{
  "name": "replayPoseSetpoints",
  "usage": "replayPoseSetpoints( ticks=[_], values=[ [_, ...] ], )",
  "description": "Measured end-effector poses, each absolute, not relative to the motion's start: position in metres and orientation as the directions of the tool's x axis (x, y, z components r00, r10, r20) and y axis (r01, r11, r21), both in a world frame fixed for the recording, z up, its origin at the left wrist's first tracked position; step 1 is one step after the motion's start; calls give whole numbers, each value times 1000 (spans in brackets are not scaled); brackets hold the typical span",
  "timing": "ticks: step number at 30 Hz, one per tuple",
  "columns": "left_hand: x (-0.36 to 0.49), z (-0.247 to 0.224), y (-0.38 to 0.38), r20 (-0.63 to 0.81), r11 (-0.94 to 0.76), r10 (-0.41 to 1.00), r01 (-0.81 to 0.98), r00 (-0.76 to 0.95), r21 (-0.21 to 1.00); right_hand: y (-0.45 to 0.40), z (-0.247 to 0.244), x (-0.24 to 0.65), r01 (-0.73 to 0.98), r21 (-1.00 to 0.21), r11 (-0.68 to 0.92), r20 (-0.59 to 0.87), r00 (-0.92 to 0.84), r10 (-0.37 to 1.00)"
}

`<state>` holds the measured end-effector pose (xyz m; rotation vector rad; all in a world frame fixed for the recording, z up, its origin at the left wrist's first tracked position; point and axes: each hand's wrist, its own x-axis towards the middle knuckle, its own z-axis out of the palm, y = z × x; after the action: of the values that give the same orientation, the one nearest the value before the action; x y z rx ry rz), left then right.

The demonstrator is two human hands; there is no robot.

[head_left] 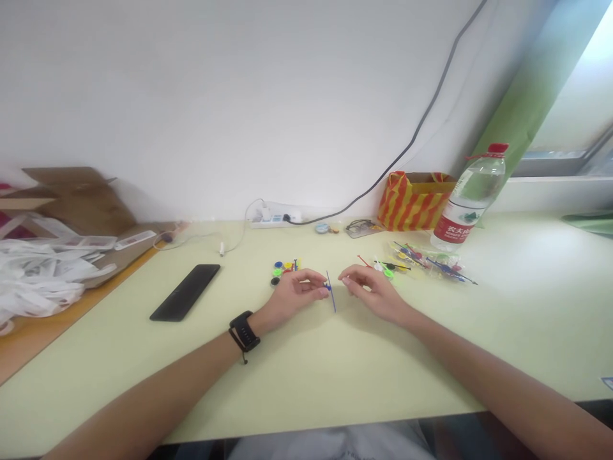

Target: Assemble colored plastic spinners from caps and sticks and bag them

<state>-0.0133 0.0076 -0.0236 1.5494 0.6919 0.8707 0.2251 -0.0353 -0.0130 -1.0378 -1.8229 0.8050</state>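
Note:
Between the thumb and fingertips of my left hand [299,295] is a thin blue plastic piece [332,292], its long blade standing nearly upright. My right hand [371,289] is just right of it, apart from the piece, with thumb and fingers pinched together; whatever they hold is too small to name. Small round coloured parts [276,273], blue, green, black and yellow, lie behind my left hand. Behind my right hand are red, black and green plastic parts [389,268]. Farther right, clear bags of similar coloured parts [431,260] lie on the table.
A black phone-like slab [186,292] lies left on the pale table [306,383]. Along the wall are a power strip [275,217], glasses [363,228] and a striped bag [412,203]. A water bottle [467,204] stands right. White strips [43,268] and cardboard [90,198] are far left.

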Motion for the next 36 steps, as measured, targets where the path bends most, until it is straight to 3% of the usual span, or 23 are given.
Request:
replayPoseSetpoints(
  ticks=[6, 12, 18, 36],
  values=[
    [-13, -22, 8, 132, -137, 846, -29, 517, 990, -42, -13, 223, 307, -813, 495, 406, -310, 860],
    [-12, -22, 8, 179, -207, 854, 3, 488, 978, -43, -13, 222, 301, -908, 292, 100, -521, 848],
    [-12, -21, 7, 158, -178, 853, -7, 498, 984, -40, -10, 221, 309, -884, 349, 192, -441, 877],
    [-12, -26, 7, 167, -170, 793, -50, 586, 984, -41, -14, 216, 296, -880, 372, 220, -441, 870]
  ],
)
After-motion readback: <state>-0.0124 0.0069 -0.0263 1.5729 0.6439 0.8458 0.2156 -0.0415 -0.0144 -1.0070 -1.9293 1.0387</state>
